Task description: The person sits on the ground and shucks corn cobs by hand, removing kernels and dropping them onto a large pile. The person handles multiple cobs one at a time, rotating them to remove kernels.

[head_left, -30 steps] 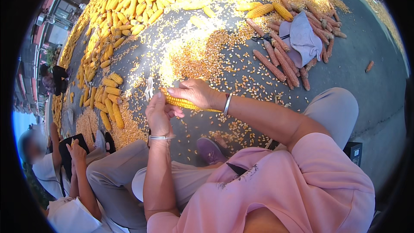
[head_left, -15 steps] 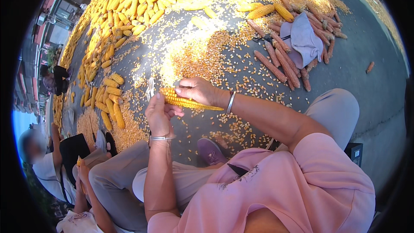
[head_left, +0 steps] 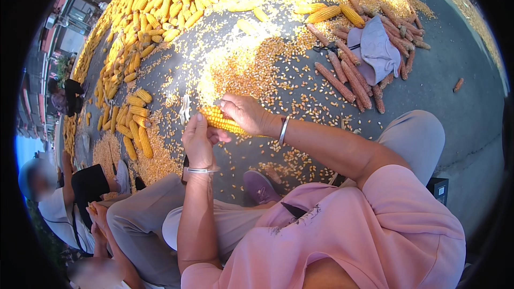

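Note:
A yellow ear of corn (head_left: pixel 224 123) is held between my two hands above the ground. My left hand (head_left: pixel 198 138) grips its left end, with the thumb up along it and the fingers curled beneath. On top of the ear rests my right hand (head_left: pixel 246 115), fingers bent and thumb pressed to the kernels; its palm covers much of the right part. Bare gaps between kernel rows show near the left end. Loose corn kernels (head_left: pixel 251 72) lie heaped just beyond my hands and scattered below them.
A large pile of corn ears (head_left: pixel 176 2) spreads at the far left, with a smaller group (head_left: pixel 134 123) nearer. Stripped reddish cobs (head_left: pixel 356 83) lie at the right under a pale hat (head_left: pixel 373 48). Other people sit at the left; one person's hands (head_left: pixel 99 219) are close by.
My right hand has shifted slightly left and up along the ear, turning more over it. My left hand keeps its grip. The nearby person at the lower left has leaned into view.

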A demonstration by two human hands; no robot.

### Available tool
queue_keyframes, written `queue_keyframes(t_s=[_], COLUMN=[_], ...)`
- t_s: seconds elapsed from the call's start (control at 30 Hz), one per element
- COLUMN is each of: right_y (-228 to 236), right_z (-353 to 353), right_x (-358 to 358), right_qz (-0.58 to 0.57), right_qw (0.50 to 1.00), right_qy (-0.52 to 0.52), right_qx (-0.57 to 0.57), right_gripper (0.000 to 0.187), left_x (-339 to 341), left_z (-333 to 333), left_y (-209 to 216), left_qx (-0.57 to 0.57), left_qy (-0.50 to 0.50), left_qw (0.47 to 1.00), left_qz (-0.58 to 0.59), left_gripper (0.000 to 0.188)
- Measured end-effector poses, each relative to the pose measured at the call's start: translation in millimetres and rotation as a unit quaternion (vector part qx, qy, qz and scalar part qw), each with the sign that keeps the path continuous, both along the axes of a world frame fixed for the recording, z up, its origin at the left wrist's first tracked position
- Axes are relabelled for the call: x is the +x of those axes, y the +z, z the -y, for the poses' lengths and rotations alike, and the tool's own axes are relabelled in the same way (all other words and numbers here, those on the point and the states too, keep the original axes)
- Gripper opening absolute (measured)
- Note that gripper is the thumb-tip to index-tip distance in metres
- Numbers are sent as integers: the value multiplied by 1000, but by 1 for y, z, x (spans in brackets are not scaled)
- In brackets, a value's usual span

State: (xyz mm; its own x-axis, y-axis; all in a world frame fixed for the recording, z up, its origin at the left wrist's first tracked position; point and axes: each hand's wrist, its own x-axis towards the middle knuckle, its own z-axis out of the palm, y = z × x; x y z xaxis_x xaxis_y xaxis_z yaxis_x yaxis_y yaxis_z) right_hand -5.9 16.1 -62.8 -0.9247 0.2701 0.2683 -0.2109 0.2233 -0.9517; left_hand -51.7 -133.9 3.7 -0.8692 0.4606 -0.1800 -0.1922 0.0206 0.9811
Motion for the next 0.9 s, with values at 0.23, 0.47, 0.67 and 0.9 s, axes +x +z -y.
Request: queue_keyframes(t_s=[0.23, 0.47, 0.67, 0.9], right_y=[18, 13, 6, 24], right_z=[1, 3, 3, 7], right_x=[7, 8, 7, 7], right_qz=[40, 6, 7, 87], right_qw=[999, 997, 999, 996], right_qy=[12, -40, -40, 6], right_qx=[-17, 73, 22, -24], right_gripper=[36, 34, 40, 57], left_x=[1, 3, 1, 1], left_z=[-1, -1, -2, -1], left_y=[5, -2, -5, 1], left_qx=[-1, -17, -15, -10], left_qy=[-10, -32, -26, -26], left_qw=[1000, 999, 999, 999], left_qz=[5, 6, 14, 15], left_gripper=[28, 29, 30, 30])
